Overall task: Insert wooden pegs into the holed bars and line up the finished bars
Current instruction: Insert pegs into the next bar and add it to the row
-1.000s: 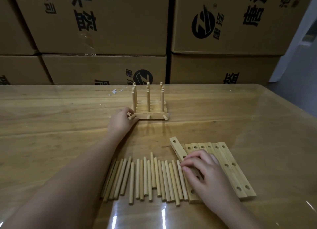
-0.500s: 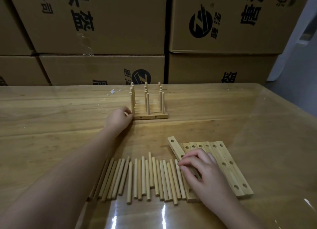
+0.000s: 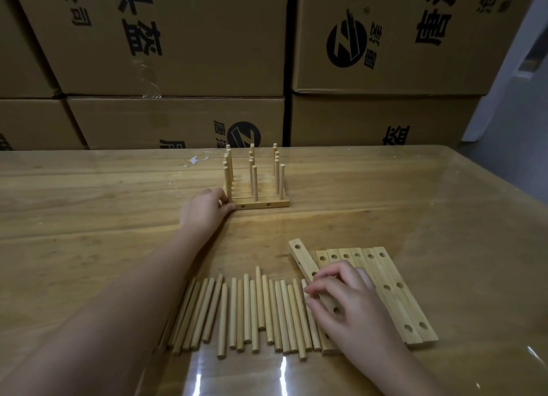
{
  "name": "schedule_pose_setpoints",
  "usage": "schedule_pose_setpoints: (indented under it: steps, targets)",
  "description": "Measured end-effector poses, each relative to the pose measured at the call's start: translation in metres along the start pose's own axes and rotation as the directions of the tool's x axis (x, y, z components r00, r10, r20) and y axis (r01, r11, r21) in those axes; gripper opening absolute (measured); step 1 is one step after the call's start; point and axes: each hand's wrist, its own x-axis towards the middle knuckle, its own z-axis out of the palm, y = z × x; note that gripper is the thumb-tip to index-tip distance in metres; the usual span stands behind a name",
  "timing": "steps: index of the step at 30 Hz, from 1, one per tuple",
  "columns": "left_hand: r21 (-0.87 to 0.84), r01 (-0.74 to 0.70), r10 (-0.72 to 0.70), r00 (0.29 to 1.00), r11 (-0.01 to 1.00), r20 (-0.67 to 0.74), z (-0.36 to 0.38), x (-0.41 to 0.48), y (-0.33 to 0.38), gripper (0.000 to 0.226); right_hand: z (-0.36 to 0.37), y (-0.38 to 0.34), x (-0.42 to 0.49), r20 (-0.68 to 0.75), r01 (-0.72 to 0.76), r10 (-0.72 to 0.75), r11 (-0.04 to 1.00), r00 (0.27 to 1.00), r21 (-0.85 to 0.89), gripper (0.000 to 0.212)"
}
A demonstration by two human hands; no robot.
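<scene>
The left hand (image 3: 204, 210) reaches across the counter (image 3: 89, 217) toward its far edge. Its thumb and fingertips touch the left end of the finished bars (image 3: 258, 202), but I cannot tell if it grips them. Those bars sit side by side near the middle of the far edge, with pegs standing straight up in them. By the near edge, the loose pegs (image 3: 246, 312) lie flat in a row. Just right of them, the right hand (image 3: 350, 303) curls over a slanted bar (image 3: 301, 257), pinching it between thumb and fingers. The empty bars (image 3: 394, 292) lie flat together beside it, toward the right edge.
</scene>
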Motion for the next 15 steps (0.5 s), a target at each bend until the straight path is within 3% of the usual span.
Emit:
schedule_pose_setpoints:
  steps: [4,10,15]
  targets:
    - [0.034,-0.052,0.053,0.998,0.998,-0.017,0.000,0.000,-0.001,0.027,0.002,0.001,-0.002,-0.023,-0.017,0.015,0.998,1.000,-0.062,0.015]
    - [0.125,-0.080,0.085,0.996,0.989,-0.039,0.001,-0.003,-0.002,0.028,0.003,0.002,-0.002,-0.063,-0.068,0.065,0.996,0.996,-0.049,0.024]
    - [0.081,0.011,-0.015,0.998,0.997,0.058,-0.006,-0.011,0.007,0.033,-0.001,-0.002,-0.001,-0.131,-0.114,0.123,0.991,0.984,0.075,0.024]
